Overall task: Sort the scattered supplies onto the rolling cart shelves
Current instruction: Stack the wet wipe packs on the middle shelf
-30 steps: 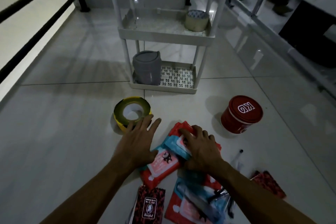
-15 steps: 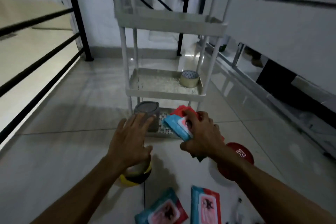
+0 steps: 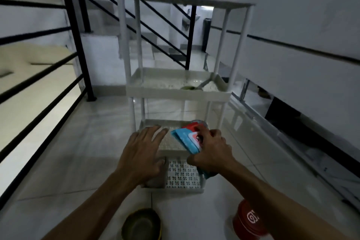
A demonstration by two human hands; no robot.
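Now right hand (image 3: 211, 154) grips wipes packs (image 3: 186, 140) — raised to cart (image 3: 178, 91); left hand (image 3: 142, 154) open.

White rolling cart (image 3: 181, 91) with shelf floors perforated in a regular dark-on-white pattern, clearest on the lowest shelf (image 3: 183, 175). Packets (image 3: 187, 140) in the right hand (image 3: 211, 154): light blue and red, with a white label. Tub (image 3: 247, 222): red, with a white emblem on its lid. Tape roll (image 3: 142, 224): yellow edge, dark upper face, possibly green. Floor (image 3: 78, 152): pale grey glossy tiles. Railing (image 3: 78, 31): black.
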